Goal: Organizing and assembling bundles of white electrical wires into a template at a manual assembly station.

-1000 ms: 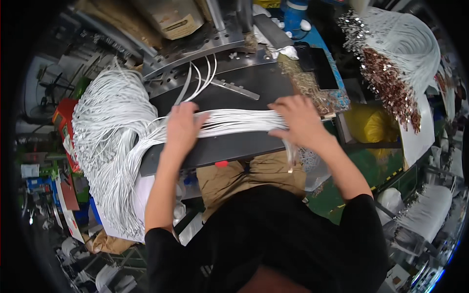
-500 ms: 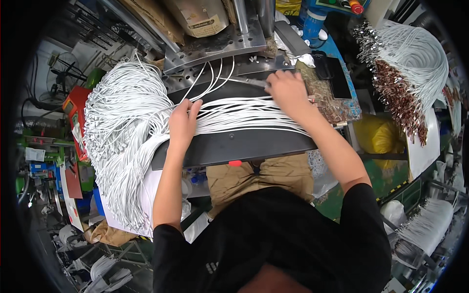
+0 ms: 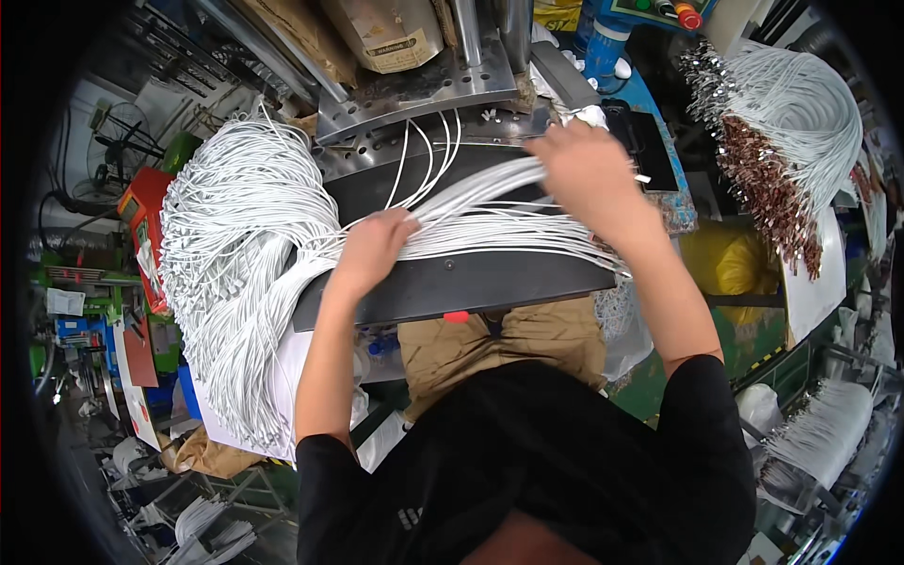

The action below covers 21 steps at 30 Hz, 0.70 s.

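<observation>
Several thin white cables (image 3: 513, 226) stretch across a black board (image 3: 452, 282) in front of me. My right hand (image 3: 591, 179) is closed around a bundle of cables near their right ends, holding it raised above the others. On the left part of the board, my left hand (image 3: 375, 250) has its fingers closed on the cables, where the raised bundle meets it. Its fingertips are partly hidden. A big heap of the same white cable (image 3: 250, 188) lies to the left of that hand. Loose cable loops (image 3: 447, 155) rise behind the bundle.
Behind the board stands a perforated metal plate (image 3: 414, 99) with upright steel posts. A dark phone-like slab (image 3: 656, 151) lies at the right on a blue-edged bench. Farther right hangs a coil of white cables with brown ends (image 3: 786, 151). A yellow bag (image 3: 730, 259) sits below.
My right hand has moved right and nearer to me, lifting a cable bundle off the rest. My left hand has slid right and slightly nearer to me. The loose loops have shifted.
</observation>
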Each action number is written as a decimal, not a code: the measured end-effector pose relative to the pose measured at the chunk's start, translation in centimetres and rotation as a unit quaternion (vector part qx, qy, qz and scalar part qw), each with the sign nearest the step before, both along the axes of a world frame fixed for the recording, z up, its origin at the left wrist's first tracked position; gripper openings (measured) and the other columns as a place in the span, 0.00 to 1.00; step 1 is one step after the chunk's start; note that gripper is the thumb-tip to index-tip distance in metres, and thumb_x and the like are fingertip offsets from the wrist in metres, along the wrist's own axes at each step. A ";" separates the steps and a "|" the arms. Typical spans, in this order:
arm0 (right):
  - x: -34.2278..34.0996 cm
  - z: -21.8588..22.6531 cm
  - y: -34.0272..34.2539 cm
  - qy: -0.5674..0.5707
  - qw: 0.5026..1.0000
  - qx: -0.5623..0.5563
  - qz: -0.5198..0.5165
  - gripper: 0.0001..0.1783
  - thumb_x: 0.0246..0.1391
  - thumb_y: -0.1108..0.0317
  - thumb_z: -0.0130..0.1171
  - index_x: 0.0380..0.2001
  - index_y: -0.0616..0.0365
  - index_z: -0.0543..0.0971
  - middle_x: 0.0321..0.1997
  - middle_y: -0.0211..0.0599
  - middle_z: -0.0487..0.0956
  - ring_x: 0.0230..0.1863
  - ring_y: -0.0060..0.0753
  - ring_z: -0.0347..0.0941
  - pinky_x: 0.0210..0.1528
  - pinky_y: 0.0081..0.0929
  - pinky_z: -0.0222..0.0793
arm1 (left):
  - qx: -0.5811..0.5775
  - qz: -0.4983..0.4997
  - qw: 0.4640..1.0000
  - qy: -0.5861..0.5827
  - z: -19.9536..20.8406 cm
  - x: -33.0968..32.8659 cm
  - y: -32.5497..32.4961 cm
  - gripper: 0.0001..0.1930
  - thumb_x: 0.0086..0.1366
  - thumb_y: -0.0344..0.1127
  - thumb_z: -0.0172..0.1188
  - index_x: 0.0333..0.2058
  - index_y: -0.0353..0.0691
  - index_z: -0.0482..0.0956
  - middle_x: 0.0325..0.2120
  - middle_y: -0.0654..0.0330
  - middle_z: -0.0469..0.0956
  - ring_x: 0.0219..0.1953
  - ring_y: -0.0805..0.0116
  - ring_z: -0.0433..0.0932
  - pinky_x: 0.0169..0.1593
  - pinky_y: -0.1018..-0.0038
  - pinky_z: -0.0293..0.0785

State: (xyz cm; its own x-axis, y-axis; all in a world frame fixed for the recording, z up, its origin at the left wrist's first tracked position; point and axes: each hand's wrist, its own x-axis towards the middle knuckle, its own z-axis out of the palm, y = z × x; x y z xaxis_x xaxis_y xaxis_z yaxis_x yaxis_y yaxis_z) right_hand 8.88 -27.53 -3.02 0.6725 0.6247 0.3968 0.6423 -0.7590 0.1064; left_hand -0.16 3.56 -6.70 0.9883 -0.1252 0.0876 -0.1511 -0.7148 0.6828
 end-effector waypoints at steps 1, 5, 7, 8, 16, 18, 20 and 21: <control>-0.1 -0.8 -0.1 0.024 0.999 -0.027 0.023 0.18 0.53 0.67 0.64 0.48 0.56 0.80 0.36 0.38 0.79 0.42 0.45 0.76 0.47 0.41 0.73 | -0.017 0.030 0.999 0.016 -0.6 0.1 0.3 0.13 0.71 0.39 0.57 0.37 0.34 0.81 0.24 0.58 0.77 0.29 0.71 0.73 0.37 0.73 0.71; -0.7 -3.0 0.3 0.156 0.967 0.150 0.134 0.22 0.50 0.67 0.65 0.51 0.54 0.79 0.36 0.35 0.80 0.45 0.44 0.76 0.49 0.40 0.72 | -0.126 0.094 0.986 0.054 -0.9 1.1 0.9 0.13 0.71 0.40 0.58 0.36 0.33 0.81 0.25 0.57 0.78 0.29 0.71 0.74 0.37 0.73 0.70; -0.9 -2.9 -0.3 0.104 0.992 0.072 0.024 0.22 0.50 0.67 0.64 0.51 0.53 0.79 0.38 0.34 0.79 0.46 0.45 0.75 0.49 0.39 0.72 | -0.264 0.152 0.949 0.080 -0.3 1.4 0.2 0.15 0.71 0.41 0.58 0.35 0.33 0.81 0.25 0.56 0.79 0.29 0.70 0.74 0.36 0.73 0.70; -1.2 -2.8 -0.3 0.074 0.994 0.027 -0.071 0.22 0.50 0.67 0.64 0.51 0.53 0.79 0.39 0.33 0.79 0.47 0.45 0.75 0.48 0.39 0.72 | -0.272 0.110 0.953 0.077 -0.1 1.4 -0.7 0.15 0.71 0.41 0.58 0.35 0.33 0.81 0.25 0.56 0.79 0.29 0.70 0.74 0.36 0.73 0.70; -1.3 -1.9 0.9 0.216 0.973 0.073 -0.040 0.14 0.48 0.68 0.62 0.41 0.53 0.79 0.44 0.34 0.77 0.50 0.43 0.73 0.45 0.39 0.72 | 0.031 0.055 0.998 -0.013 5.5 1.6 -5.4 0.20 0.73 0.47 0.55 0.28 0.36 0.82 0.25 0.58 0.82 0.28 0.72 0.75 0.36 0.74 0.71; -1.7 -1.4 0.4 0.194 0.979 0.050 -0.025 0.12 0.48 0.69 0.62 0.39 0.53 0.79 0.44 0.34 0.78 0.50 0.43 0.74 0.45 0.39 0.72 | 0.015 0.003 0.981 0.192 7.2 0.4 -5.4 0.20 0.74 0.47 0.53 0.30 0.37 0.82 0.27 0.59 0.82 0.27 0.72 0.75 0.35 0.73 0.71; -2.7 -1.1 -0.2 0.102 0.994 0.026 0.022 0.09 0.48 0.70 0.63 0.36 0.54 0.79 0.44 0.35 0.78 0.49 0.44 0.74 0.45 0.39 0.72 | -0.175 -0.050 0.913 0.364 6.7 -1.4 -6.8 0.19 0.76 0.46 0.51 0.34 0.37 0.81 0.27 0.62 0.81 0.25 0.73 0.73 0.32 0.75 0.69; -3.3 -0.9 -0.3 0.091 0.993 0.040 0.061 0.09 0.48 0.70 0.63 0.36 0.54 0.79 0.44 0.35 0.78 0.49 0.44 0.74 0.45 0.39 0.72 | -0.318 -0.056 0.834 0.447 5.7 -2.4 -8.0 0.18 0.76 0.45 0.49 0.38 0.37 0.80 0.27 0.64 0.79 0.24 0.75 0.71 0.29 0.76 0.67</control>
